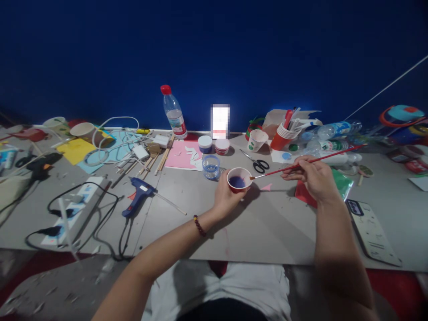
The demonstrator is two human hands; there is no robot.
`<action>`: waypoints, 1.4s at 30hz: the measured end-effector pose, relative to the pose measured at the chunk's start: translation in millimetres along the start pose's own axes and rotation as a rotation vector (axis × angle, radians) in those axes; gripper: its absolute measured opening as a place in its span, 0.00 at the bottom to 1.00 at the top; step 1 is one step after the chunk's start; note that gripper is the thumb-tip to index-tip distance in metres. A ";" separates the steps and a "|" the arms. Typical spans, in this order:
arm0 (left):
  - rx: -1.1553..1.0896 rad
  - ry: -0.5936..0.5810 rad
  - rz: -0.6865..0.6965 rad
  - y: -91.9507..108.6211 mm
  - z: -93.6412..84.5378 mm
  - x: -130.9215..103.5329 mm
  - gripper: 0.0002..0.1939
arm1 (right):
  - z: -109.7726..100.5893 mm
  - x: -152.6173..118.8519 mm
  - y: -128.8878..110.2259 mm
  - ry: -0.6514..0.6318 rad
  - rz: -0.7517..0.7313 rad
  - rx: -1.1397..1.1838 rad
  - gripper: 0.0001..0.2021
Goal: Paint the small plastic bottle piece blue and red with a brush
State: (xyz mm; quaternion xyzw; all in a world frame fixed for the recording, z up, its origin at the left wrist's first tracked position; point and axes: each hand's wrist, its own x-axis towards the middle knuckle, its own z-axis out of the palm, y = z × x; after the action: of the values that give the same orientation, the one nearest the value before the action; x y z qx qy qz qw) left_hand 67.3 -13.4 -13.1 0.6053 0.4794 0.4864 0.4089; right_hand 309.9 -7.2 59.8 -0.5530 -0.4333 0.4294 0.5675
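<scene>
My left hand (224, 196) is wrapped round a paper cup (239, 189) with a white inside and a red outside. Dark blue-purple liquid lies in the bottom of the cup. Between the fingers of my right hand (312, 176) is a long red paintbrush (281, 172), slanting down to the left. Its brown bristles are at the cup's right rim; whether they touch it I cannot tell. Just beyond the left hand stands a clear blue-rimmed jar (211, 168). Two lidded paint jars, one blue (205, 145) and one red (222, 147), stand farther back.
Black scissors (259, 166) lie behind the cup. A blue glue gun (138, 196) and a white power strip (78, 207) with cables lie on the left. A water bottle (174, 116) stands at the back. A phone (372, 232) lies by my right forearm, near the table's front edge.
</scene>
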 end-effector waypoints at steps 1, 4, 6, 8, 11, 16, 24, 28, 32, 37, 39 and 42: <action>0.003 0.000 0.000 0.0 -0.1 0.1 0.25 | -0.1 -0.1 0.2 0.003 -0.004 -0.001 0.13; 0.004 -0.003 -0.003 0.0 -0.3 0.0 0.25 | -1.1 0.0 1.4 0.014 -0.008 -0.004 0.13; 0.006 -0.005 -0.002 0.1 -0.5 -0.1 0.25 | -2.0 0.2 2.3 0.018 -0.003 -0.004 0.12; 0.011 -0.003 -0.005 0.3 -0.5 -0.1 0.25 | -2.7 0.5 2.9 0.016 0.001 0.001 0.12; 0.012 -0.002 -0.004 0.3 -0.5 0.4 0.25 | -3.3 0.7 3.2 0.004 0.005 0.004 0.11; 0.015 0.005 -0.007 -0.6 0.0 0.8 0.26 | -3.2 0.8 2.7 0.023 0.006 -0.007 0.09; -0.004 0.012 0.009 -2.6 0.2 0.5 0.26 | -2.5 0.3 0.7 0.027 0.000 -0.012 0.09; -0.007 0.008 0.000 -2.4 -0.2 0.4 0.26 | -2.7 0.7 -0.1 0.032 0.000 0.000 0.09; 0.002 0.004 0.005 -2.9 -0.6 0.2 0.26 | -2.8 0.5 -1.3 0.042 -0.002 0.010 0.12; 0.027 -0.013 -0.003 -3.7 -0.9 0.6 0.27 | -2.8 1.8 -3.4 0.073 -0.036 0.048 0.13; 0.031 -0.015 -0.007 -3.3 -0.6 0.8 0.27 | -2.6 2.8 -3.0 0.060 -0.053 0.065 0.14; 0.018 -0.013 0.012 -1.4 0.2 0.0 0.29 | -0.3 2.6 -0.5 0.032 -0.068 0.082 0.18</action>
State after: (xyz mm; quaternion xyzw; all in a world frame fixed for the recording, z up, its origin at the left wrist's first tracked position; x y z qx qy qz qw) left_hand 67.2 -13.2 -14.4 0.6149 0.4777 0.4806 0.4035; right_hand 310.9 -4.7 60.4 -0.5210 -0.4248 0.4183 0.6108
